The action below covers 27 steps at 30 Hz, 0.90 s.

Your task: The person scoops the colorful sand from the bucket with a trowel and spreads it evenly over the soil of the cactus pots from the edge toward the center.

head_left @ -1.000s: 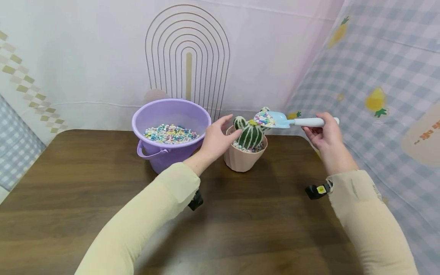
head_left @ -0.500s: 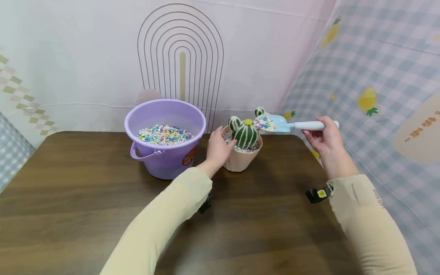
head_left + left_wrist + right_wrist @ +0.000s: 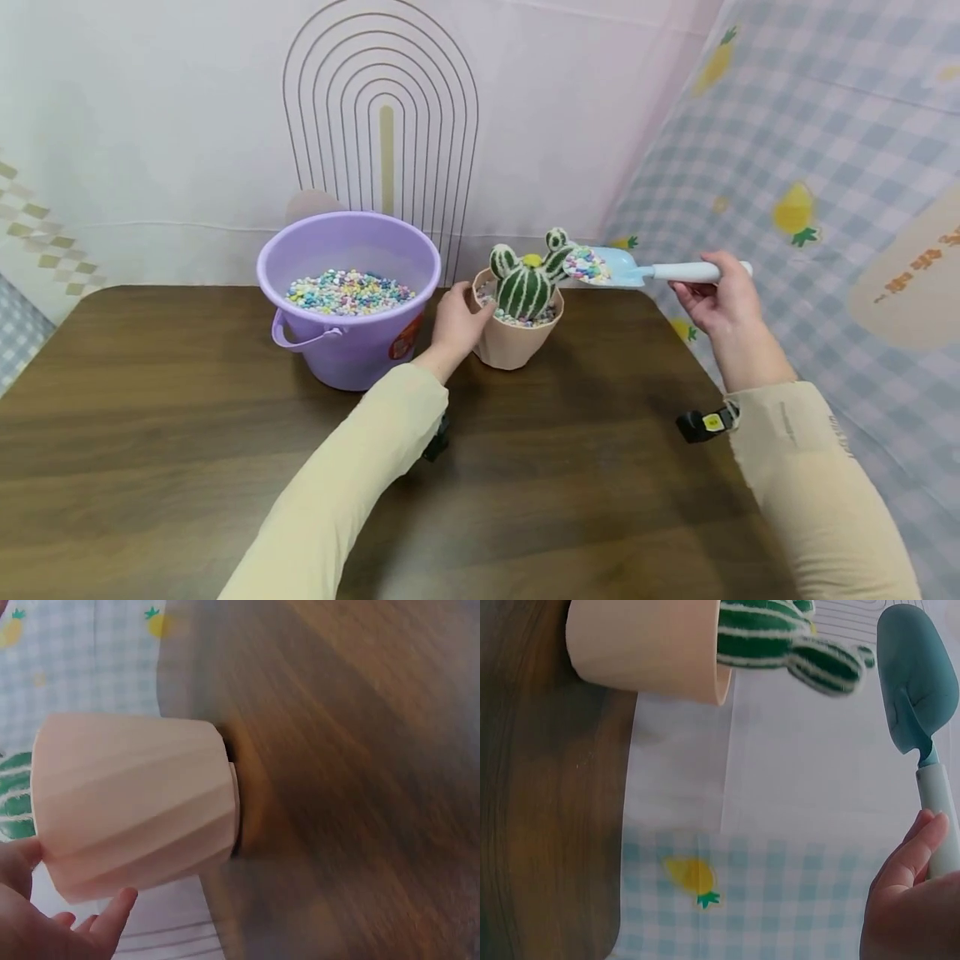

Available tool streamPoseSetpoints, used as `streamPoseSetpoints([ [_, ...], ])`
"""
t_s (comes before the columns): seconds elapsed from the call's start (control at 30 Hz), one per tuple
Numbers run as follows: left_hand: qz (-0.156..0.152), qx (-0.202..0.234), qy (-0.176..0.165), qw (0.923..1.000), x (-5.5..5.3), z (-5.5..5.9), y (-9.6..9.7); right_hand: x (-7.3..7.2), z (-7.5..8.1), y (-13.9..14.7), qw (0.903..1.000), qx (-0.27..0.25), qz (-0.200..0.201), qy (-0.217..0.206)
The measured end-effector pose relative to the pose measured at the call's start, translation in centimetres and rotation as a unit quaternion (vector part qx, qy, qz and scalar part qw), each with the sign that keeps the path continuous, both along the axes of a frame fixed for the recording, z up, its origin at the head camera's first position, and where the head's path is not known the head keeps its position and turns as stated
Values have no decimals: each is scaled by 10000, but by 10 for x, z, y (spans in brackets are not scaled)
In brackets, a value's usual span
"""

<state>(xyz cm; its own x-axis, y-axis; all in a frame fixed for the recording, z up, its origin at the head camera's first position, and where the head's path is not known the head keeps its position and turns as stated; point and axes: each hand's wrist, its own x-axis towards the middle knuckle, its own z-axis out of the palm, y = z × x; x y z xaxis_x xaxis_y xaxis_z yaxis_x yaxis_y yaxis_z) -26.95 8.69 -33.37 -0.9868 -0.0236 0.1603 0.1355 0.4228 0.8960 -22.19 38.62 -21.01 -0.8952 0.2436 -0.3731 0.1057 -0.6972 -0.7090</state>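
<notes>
A pale pink pot [image 3: 516,343] stands on the table, holding a striped green cactus [image 3: 522,292] set in small coloured pebbles [image 3: 550,317]. At the pot's left side is my left hand [image 3: 455,327], its fingers fairly straight and touching the pot near the rim; the left wrist view shows the pot [image 3: 135,802] upright on its base, turned sideways by the camera. My right hand [image 3: 723,293] grips the white handle of a light blue garden trowel [image 3: 624,268]. Pastel pebbles [image 3: 587,265] lie on its blade, level beside the cactus's right arm. In the right wrist view the trowel's [image 3: 919,675] underside shows.
A purple bucket [image 3: 352,354] with a side handle [image 3: 300,342] stands left of the pot, partly filled with coloured pebbles [image 3: 348,293]. Behind the brown table [image 3: 585,483] hangs a white cloth [image 3: 540,125], with a checked cloth [image 3: 810,142] on the right.
My left hand has come down from above the gap between bucket and pot to the pot's left side. The loaded trowel has shifted slightly right of the cactus. The head view has turned a little.
</notes>
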Motion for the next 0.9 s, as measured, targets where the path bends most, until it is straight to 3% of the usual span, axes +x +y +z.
streamPoseSetpoints([
  [0.13, 282, 217, -161, 9992, 2, -3, -1, 2, 1, 7, 10000, -11, -28, -18],
  [0.3, 194, 161, -121, 9996, 8, -3, 5, 3, 1, 17, 9998, -30, -193, -46],
  [0.43, 168, 271, -103, 9994, 6, -2, 3, 4, -1, 21, 9995, -92, -280, -81],
  [0.63, 456, 510, -1, 9977, 4, -4, -4, 2, -8, 24, 9993, -114, -295, -214],
  [0.9, 155, 412, 31, 9990, 10, -2, -1, -3, -16, 27, 9987, -225, -393, -228],
])
